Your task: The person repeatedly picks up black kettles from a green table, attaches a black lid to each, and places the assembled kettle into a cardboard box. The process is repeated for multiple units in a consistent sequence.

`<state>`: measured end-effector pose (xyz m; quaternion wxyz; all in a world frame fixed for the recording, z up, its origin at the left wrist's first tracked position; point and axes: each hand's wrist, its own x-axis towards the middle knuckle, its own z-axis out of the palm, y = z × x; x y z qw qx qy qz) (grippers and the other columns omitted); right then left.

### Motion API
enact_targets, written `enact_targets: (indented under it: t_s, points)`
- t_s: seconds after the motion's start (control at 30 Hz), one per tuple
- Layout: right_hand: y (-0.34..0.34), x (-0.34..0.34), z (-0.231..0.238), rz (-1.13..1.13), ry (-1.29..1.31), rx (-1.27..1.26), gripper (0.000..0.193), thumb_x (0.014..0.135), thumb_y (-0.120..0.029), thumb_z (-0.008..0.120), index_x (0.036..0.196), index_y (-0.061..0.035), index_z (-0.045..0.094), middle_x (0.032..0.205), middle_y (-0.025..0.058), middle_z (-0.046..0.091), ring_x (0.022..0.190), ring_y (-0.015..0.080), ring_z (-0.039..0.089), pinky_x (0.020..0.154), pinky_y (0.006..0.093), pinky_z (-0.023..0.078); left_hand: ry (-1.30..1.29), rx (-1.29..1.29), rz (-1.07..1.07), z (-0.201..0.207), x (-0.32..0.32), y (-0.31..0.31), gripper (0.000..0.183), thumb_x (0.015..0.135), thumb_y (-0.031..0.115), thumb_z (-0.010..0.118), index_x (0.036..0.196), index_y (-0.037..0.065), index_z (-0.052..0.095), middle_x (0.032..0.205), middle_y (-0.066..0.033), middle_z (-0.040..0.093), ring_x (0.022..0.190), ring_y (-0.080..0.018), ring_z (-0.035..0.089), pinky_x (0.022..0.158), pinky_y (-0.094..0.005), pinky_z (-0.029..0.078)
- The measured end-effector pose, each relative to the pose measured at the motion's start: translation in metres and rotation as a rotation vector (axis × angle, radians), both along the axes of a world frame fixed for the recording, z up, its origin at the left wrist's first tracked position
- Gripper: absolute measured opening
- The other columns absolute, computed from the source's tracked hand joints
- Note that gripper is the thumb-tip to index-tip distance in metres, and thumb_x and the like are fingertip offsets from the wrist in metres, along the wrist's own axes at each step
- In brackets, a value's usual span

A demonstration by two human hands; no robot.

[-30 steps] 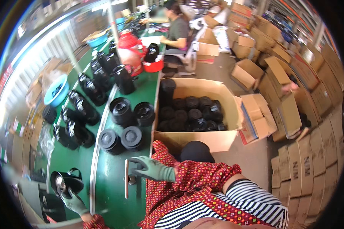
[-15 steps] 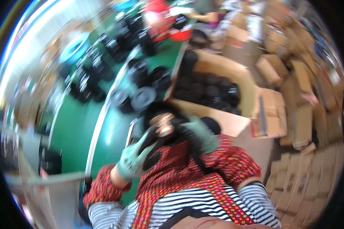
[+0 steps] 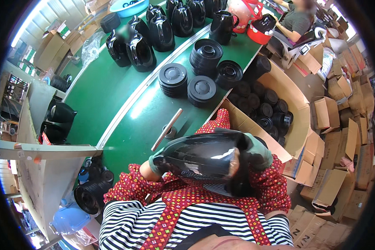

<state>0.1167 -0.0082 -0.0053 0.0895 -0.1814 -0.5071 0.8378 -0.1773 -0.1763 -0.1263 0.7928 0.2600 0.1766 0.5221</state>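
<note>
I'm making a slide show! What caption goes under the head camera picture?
Gloved left hand and gloved right hand hold a shiny black jug near a green table.

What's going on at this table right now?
A person holds a black jug tilted on its side close to the body, left hand at one end and right hand at the other. On the green table stand a metal bar, stacks of black lids and, farther back, more black jugs. An open carton of black round parts is to the right; another person is beyond it.
</note>
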Motion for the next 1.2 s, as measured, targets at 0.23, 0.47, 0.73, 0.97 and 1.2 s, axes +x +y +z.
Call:
enact_targets:
  t_s: [0.23, 0.47, 0.73, 0.97, 1.2]
  points:
    - [0.064, -0.111, -0.038, -0.053, -0.092, 0.445, 0.079, 0.095, -0.055, 0.076, 0.153, -0.0051, 0.055, 0.148, 0.0189, 0.061, 0.136, 0.0332, 0.058, 0.118, 0.0478, 0.043, 0.406, -0.017, 0.371, 0.018, -0.017, 0.0, 0.054, 0.111, 0.015, 0.058, 0.16, 0.0, 0.042, 0.157, -0.0175, 0.055, 0.136, -0.0262, 0.06, 0.116, -0.0418, 0.051]
    - [0.11, -0.189, -0.118, -0.165, -0.987, 1.528, 0.107, 0.077, -0.081, 0.074, 0.165, -0.0319, 0.04, 0.169, 0.0353, 0.025, 0.151, 0.056, 0.03, 0.124, 0.0647, 0.022, 0.096, -0.2, 0.466, 0.016, -0.05, -0.025, 0.054, 0.111, 0.017, 0.057, 0.161, 0.001, 0.041, 0.157, -0.0176, 0.054, 0.139, -0.0268, 0.058, 0.117, -0.0426, 0.05]
    - [0.067, -0.136, -0.069, -0.459, -0.523, 1.366, 0.088, 0.088, -0.05, 0.079, 0.164, -0.0218, 0.045, 0.159, 0.0279, 0.042, 0.142, 0.0476, 0.041, 0.121, 0.0549, 0.032, -0.212, -0.179, 0.308, 0.021, -0.038, -0.011, 0.053, 0.112, 0.018, 0.055, 0.161, 0.002, 0.04, 0.158, -0.0177, 0.053, 0.141, -0.0276, 0.056, 0.119, -0.0434, 0.049]
    - [-0.036, -0.038, 0.02, -0.446, -0.033, 1.05, 0.093, 0.094, -0.059, 0.072, 0.161, -0.0017, 0.044, 0.164, 0.0202, 0.044, 0.152, 0.0397, 0.038, 0.126, 0.0495, 0.028, -0.295, -0.145, 0.089, 0.023, 0.004, 0.01, 0.053, 0.113, 0.02, 0.053, 0.162, 0.003, 0.04, 0.159, -0.0179, 0.052, 0.143, -0.0283, 0.055, 0.12, -0.0441, 0.048]
    - [-0.075, 0.02, 0.031, -0.557, -0.02, 1.001, 0.1, 0.091, -0.065, 0.072, 0.162, -0.0008, 0.043, 0.164, 0.0265, 0.037, 0.151, 0.0432, 0.036, 0.125, 0.0525, 0.028, 0.406, 0.109, -0.031, 0.0, 0.028, 0.018, 0.055, 0.111, 0.017, 0.058, 0.161, 0.003, 0.041, 0.158, -0.0164, 0.053, 0.139, -0.0283, 0.058, 0.119, -0.0444, 0.049]
